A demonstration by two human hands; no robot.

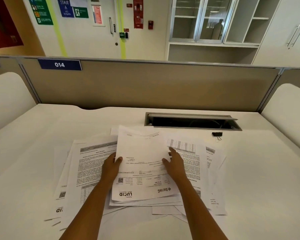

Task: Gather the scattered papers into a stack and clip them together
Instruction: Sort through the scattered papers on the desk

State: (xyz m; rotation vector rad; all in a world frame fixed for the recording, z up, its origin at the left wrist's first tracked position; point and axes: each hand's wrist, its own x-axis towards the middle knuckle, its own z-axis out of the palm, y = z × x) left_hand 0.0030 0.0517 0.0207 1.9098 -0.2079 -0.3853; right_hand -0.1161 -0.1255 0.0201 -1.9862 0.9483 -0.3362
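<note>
White printed papers (93, 170): many sheets, loosely overlapped and fanned at differing angles across the middle of the pale worktop (258, 170), not yet squared into a stack.

Top sheet (142, 170): lies uppermost, between both hands. Its long axis runs away from the person, the far end tipped slightly left, and the letterhead is at the near end, upside down to the viewer.

Left hand (111, 165): at the sheet's left edge, thumb on top and fingers hidden beneath, pinching it.

Right hand (176, 164): at the sheet's right edge, thumb resting on the paper and fingers stretched forward alongside it. Whether they grip the sheet cannot be told.

Binder clip (217, 134): black, wire handles pointing toward the person. It lies on bare worktop beyond the far right corner of the spread, well apart from both hands. The right hand is the nearer, so by judgement the reach for it would go forward and to the right once the sheets are squared.

Cable recess (192, 122): grey-framed slot set into the worktop behind the papers, lid tipped open. The interior is dark and its contents cannot be made out; no paper is in it.

Partition (145, 84): tan panel along the far edge, carrying a blue plate marked 014.

Stage, as judged: gathering is under way and clipping is not begun.
</note>
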